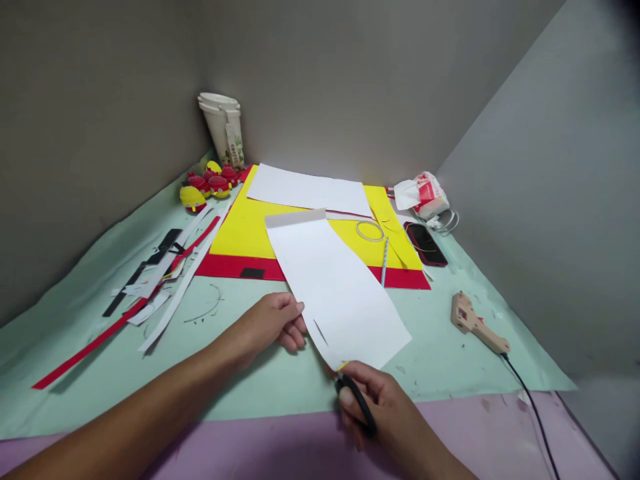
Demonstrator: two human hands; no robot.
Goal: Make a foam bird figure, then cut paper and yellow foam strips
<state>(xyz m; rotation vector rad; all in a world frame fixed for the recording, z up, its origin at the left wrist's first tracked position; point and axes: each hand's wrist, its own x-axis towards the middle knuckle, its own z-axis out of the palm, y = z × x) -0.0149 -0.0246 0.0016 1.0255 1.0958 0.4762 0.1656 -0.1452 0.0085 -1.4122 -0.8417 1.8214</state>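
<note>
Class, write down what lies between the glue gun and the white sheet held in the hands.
Only bare green mat lies between the glue gun and the white sheet, as the head view shows.

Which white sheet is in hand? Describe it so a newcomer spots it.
Find the yellow board on the green mat. Two white sheets overlap it; this one is the nearer sheet, reaching past its red front edge. Unlike the flat far sheet, the left hand holds it and scissors in the right hand meet its corner.
</note>
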